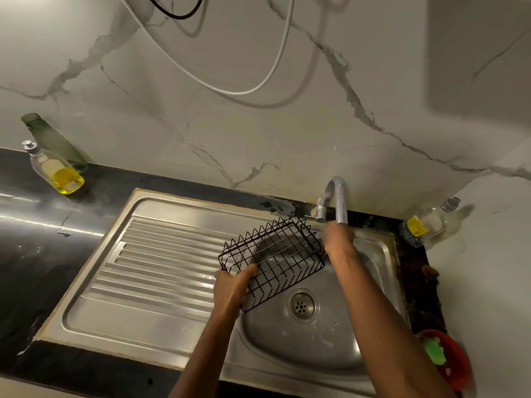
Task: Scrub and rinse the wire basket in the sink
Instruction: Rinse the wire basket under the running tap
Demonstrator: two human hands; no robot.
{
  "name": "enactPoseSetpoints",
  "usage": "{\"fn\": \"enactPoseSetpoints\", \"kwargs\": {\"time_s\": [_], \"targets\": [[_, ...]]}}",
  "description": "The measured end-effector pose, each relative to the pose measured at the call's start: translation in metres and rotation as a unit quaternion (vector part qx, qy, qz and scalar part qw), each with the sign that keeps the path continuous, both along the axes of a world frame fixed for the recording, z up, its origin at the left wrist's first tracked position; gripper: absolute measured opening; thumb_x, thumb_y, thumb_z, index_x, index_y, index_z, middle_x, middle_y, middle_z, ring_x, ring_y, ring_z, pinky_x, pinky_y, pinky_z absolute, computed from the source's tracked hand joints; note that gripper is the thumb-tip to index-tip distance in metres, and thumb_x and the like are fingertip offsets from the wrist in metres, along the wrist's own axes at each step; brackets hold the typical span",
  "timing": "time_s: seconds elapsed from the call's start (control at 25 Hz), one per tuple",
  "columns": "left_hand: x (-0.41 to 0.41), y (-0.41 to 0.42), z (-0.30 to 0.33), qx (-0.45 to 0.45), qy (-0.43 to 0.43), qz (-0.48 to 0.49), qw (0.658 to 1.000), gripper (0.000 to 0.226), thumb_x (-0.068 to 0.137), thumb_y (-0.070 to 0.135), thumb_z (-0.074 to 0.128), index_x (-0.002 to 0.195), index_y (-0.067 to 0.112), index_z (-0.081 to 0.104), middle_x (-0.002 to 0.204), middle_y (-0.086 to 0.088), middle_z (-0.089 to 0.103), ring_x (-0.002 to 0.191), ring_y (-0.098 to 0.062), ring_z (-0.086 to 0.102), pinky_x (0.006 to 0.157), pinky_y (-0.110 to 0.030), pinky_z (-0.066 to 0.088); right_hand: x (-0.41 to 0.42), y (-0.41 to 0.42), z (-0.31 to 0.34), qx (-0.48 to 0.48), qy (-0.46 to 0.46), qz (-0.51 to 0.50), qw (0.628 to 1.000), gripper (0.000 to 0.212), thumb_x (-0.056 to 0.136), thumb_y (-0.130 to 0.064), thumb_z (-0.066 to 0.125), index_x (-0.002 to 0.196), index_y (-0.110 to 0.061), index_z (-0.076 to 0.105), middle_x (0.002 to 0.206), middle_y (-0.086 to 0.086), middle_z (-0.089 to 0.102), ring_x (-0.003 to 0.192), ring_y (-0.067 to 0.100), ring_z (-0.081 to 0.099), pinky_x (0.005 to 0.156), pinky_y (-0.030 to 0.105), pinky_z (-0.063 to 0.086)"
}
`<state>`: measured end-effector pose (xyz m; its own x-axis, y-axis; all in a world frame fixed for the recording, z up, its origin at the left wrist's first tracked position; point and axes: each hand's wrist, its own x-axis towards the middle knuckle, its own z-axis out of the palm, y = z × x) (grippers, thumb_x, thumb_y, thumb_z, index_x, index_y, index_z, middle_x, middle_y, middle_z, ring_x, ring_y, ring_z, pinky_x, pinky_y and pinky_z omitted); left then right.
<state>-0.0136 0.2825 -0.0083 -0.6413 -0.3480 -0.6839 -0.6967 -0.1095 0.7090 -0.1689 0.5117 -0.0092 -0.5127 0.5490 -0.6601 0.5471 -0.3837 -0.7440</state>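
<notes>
Head view looks down on a steel sink (pixel 373 285) set in a dark surface (pixel 34 254). The left hand (pixel 234 285) grips the near left corner of a black wire basket (pixel 275 258), holding it tilted above the basin, just left of the drain (pixel 302 305). The right hand (pixel 339 235) reaches to the base of the curved tap (pixel 336 196); its fingers are hidden, so its grip cannot be told. A red dish (pixel 457 366) with a green scrubber (pixel 434 351) sits at the right edge, and a bottle of yellow liquid (pixel 56 168) stands far left.
</notes>
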Motion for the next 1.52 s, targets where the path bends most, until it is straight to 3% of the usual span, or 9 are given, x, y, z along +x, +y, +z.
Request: {"fn": "enactPoseSetpoints", "kwargs": {"time_s": [0.2,0.32,0.4,0.52,0.72,1.0,1.12,1.24,1.52], "targets": [[-0.013,0.013,0.004,-0.039,-0.009,-0.067,0.997,0.086,0.069,0.052,0.081,0.131,0.003,0.048,0.112,-0.015,0.065,0.094,-0.026,0.065,0.076,-0.044,0.062,0.027,0.009,0.004,0.102,0.042,0.156,0.982,0.012,0.081,-0.005,0.061,0.091,-0.002,0.066,0.066,0.001,0.056,0.053,0.011,0.044,0.047,0.024,0.034],[-0.028,0.038,0.018,-0.06,0.05,-0.142,0.987,0.058,0.075,0.055,0.08,0.11,0.011,0.069,0.094,-0.009,0.074,0.078,-0.019,0.068,0.066,-0.038,0.062,0.053,0.024,-0.011,0.246,-0.01,0.26,0.934,0.053,0.09,-0.049,0.064,0.118,-0.005,0.061,0.093,0.01,0.067,0.076,0.02,0.062,0.061,0.027,0.044],[-0.047,0.059,0.023,-0.075,0.083,-0.194,0.975,0.071,0.067,0.076,0.079,0.114,0.023,0.068,0.098,0.001,0.075,0.083,-0.015,0.07,0.078,-0.04,0.064,0.07,0.045,-0.03,0.306,-0.055,0.252,0.916,0.072,0.085,-0.064,0.064,0.13,-0.009,0.056,0.117,0.018,0.066,0.102,0.034,0.066,0.076,0.034,0.051],[-0.071,0.083,0.023,0.021,0.072,-0.172,0.982,0.11,0.049,0.085,0.084,0.13,0.013,0.061,0.11,-0.002,0.077,0.095,-0.018,0.077,0.083,-0.036,0.064,0.092,0.066,-0.052,0.198,-0.033,0.199,0.959,0.046,0.086,-0.053,0.068,0.105,-0.011,0.07,0.105,0.015,0.073,0.098,0.033,0.068,0.077,0.041,0.054],[-0.076,0.084,0.022,0.319,-0.018,-0.102,0.942,0.051,0.079,0.034,0.084,0.116,0.001,0.072,0.103,-0.017,0.079,0.084,-0.028,0.079,0.074,-0.037,0.067,0.113,0.07,-0.068,0.186,-0.107,0.131,0.968,0.077,0.085,-0.062,0.065,0.127,0.002,0.056,0.118,0.023,0.065,0.105,0.039,0.062,0.08,0.039,0.049],[-0.071,0.088,0.011,0.301,-0.026,-0.103,0.948,0.042,0.083,0.041,0.084,0.109,0.008,0.078,0.097,-0.01,0.081,0.053,-0.007,0.061,0.043,-0.016,0.047,0.097,0.054,-0.056,0.161,-0.101,0.109,0.976,0.075,0.095,-0.053,0.058,0.143,0.002,0.041,0.137,0.027,0.054,0.116,0.041,0.057,0.094,0.044,0.051],[-0.063,0.102,0.004,0.262,-0.032,-0.113,0.958,0.044,0.081,0.036,0.086,0.108,0.003,0.076,0.098,-0.014,0.081,0.055,-0.01,0.064,0.048,-0.019,0.052,0.076,0.028,-0.03,0.025,-0.103,0.17,0.98,0.083,0.096,-0.07,0.04,0.146,-0.004,0.043,0.146,0.024,0.048,0.13,0.04,0.051,0.105,0.046,0.042],[-0.052,0.11,-0.006,0.238,-0.054,-0.099,0.965,0.043,0.075,0.037,0.09,0.102,0.007,0.076,0.091,-0.01,0.081,0.07,-0.016,0.073,0.067,-0.031,0.06,0.056,0.001,-0.021,-0.057,-0.157,0.275,0.947,0.109,0.063,-0.099,0.04,0.126,-0.013,0.062,0.127,0.027,0.063,0.112,0.042,0.061,0.097,0.057,0.048],[-0.053,0.112,-0.008,0.187,0.049,-0.095,0.977,0.049,0.088,0.052,0.077,0.11,0.007,0.076,0.081,-0.006,0.077,0.072,-0.018,0.073,0.072,-0.035,0.064,0.022,0.007,-0.008,-0.094,-0.083,0.31,0.943,0.112,0.055,-0.093,0.062,0.136,-0.015,0.058,0.139,0.017,0.059,0.124,0.036,0.058,0.104,0.05,0.046]]}}
